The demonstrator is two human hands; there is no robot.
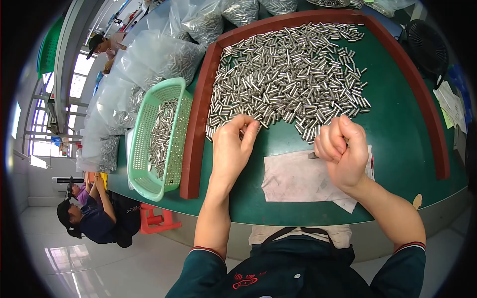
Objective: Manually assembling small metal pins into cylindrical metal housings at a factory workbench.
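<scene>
Green desk [397,149] is carrying heaped metal pins [288,74]; left hand [231,149] is pressing fingers together at the heap's near edge, right hand [343,149] is pinching one pin [313,155] over white paper [293,179].

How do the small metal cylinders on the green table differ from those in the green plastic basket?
The metal cylinders on the green table form a wide, dense spread inside a red-brown border; the cylinders in the green plastic basket form a narrow, smaller heap. The left hand touches the table spread; no hand touches the basket's. Both look like the same shiny silver pins.
</scene>
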